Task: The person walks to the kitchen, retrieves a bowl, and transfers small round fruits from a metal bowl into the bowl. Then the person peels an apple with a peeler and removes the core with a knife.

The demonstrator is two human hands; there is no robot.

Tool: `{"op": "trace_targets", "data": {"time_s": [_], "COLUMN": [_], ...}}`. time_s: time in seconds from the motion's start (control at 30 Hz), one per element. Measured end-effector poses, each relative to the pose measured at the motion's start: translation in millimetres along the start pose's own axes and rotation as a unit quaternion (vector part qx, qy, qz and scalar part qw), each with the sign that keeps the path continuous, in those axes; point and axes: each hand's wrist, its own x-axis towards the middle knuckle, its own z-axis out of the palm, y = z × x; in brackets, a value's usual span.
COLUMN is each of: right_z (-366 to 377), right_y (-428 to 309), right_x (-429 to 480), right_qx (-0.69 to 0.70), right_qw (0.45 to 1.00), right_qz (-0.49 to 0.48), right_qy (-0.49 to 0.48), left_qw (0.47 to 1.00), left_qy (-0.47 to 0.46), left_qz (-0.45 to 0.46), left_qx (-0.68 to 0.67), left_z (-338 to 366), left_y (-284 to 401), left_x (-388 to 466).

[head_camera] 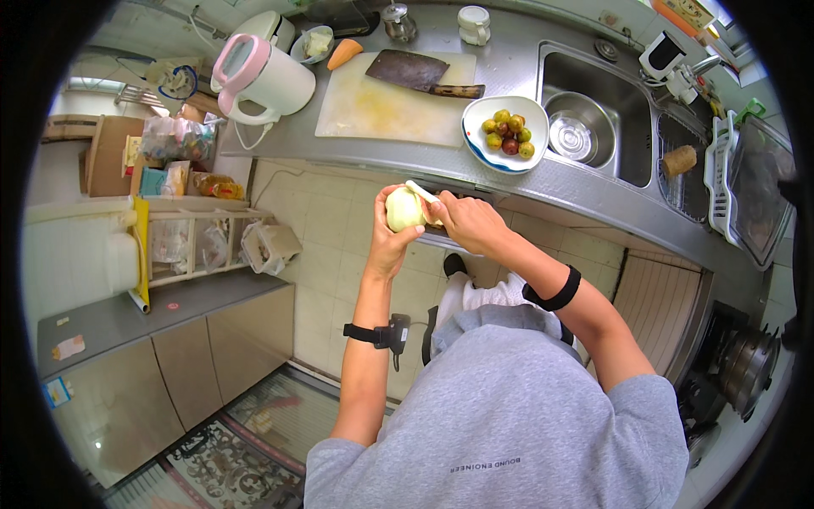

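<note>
My left hand (pixel 391 235) is closed around a pale green, rounded peeled vegetable or fruit (pixel 404 209), in front of the counter's edge. My right hand (pixel 467 219) grips a white-handled tool (pixel 421 191), perhaps a peeler, whose end lies against the right side of the pale green piece. Just beyond both hands, an open drawer or bin below the counter is partly hidden. A cleaver (pixel 407 70) with a wooden handle lies on a whitish cutting board (pixel 388 121). To the board's right sits a white bowl (pixel 474 143) of small green and reddish fruits (pixel 509 132).
A pink and white electric jug (pixel 280 76), an orange carrot piece (pixel 344 54) and a small bowl (pixel 302 51) stand at the counter's left. A steel sink (pixel 636 133) holds a metal basin (pixel 604 153). A dish rack and pots are farther right.
</note>
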Motion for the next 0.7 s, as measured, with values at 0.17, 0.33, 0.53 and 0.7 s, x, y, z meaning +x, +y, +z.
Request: {"op": "trace_targets", "data": {"time_s": [0.17, 0.33, 0.53, 0.7], "right_z": [6.8, 16.2, 32.7, 32.4], "right_y": [1.0, 21.2, 40.4, 14.3], "right_x": [6.3, 1.1, 9.3, 4.4], "right_qx": [0.016, -0.014, -0.054, -0.023], "right_qw": [1.0, 1.0, 0.997, 0.995], "right_qz": [-0.012, -0.018, 0.058, -0.049], "right_qy": [0.014, 0.01, 0.015, 0.08], "left_qw": [1.0, 0.998, 0.982, 0.959], "left_qy": [0.002, 0.024, 0.042, 0.045], "left_qz": [-0.005, 0.038, -0.039, -0.06], "left_qx": [0.024, -0.038, -0.182, -0.274], "left_z": [-5.7, -11.3, -26.1, -26.0], "left_y": [-1.2, -9.4, -16.2, -17.5], "left_x": [-0.6, 0.5, -3.7, -5.1]}}
